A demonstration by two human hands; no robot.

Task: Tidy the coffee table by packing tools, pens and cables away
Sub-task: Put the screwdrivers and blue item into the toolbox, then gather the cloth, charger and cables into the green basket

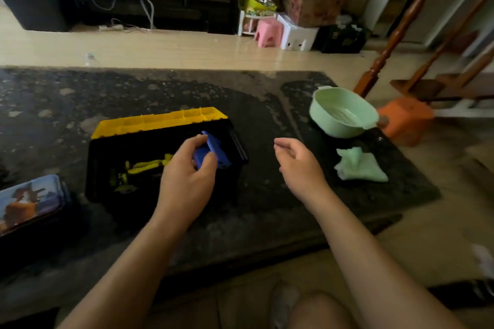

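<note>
Whole view soft with motion blur, so fine detail is unreliable.

Hidden or unclear:
- The blue tool [213, 149] cannot be identified by type. Its lower left part is covered by the left hand [187, 173].
- The inside of the black toolbox [101, 189] is very dark. Only yellow-handled tools [149, 164] show against the floor of the box, and what kind they are cannot be told.
- A printed pencil case [29, 200] at the left of the coffee table [133, 88] is cut off by the picture edge.
- Whether the blue tool touches the box floor or is held above it cannot be told.

Hands:
- Left hand is over the right half of the open toolbox. Its fingers [195, 140] curl over the top of the blue tool with the thumb under its near side, a loose grip.
- Right hand [299, 163] hangs above the bare tabletop, between the toolbox and a crumpled green cloth [358, 165]. Its fingers are loosely curled inward and it holds nothing and touches nothing.

Positions:
- The toolbox sits left of centre on the table, with its yellow lid [157, 120] lying open behind it.
- A pale green colander [320, 107] stands at the far right corner, beyond the cloth.
- An orange stool [406, 117] is on the floor just past that corner.
</note>
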